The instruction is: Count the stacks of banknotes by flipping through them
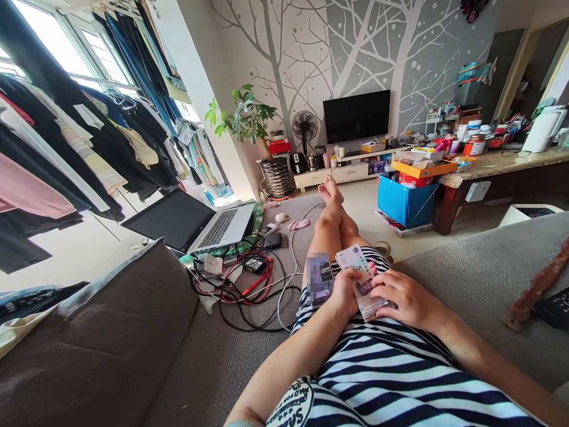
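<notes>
A stack of banknotes (361,279), the top one marked with a 5 and a portrait, is held above my lap. My left hand (346,289) grips its left side, the thumb lying across the face of the top note. On the right, my right hand (403,298) has its fingers curled against the notes' right and lower edge. Part of the stack is hidden behind both hands. A phone (320,280), its screen partly blurred, rests on my left thigh beside the stack. Striped clothing (382,367) covers my lap.
On the grey sofa (249,356), tangled cables (262,296) and an open laptop (222,228) lie to my left. A blue box (406,201) stands on the floor by a cluttered table (502,160). Clothes (106,136) hang at the left.
</notes>
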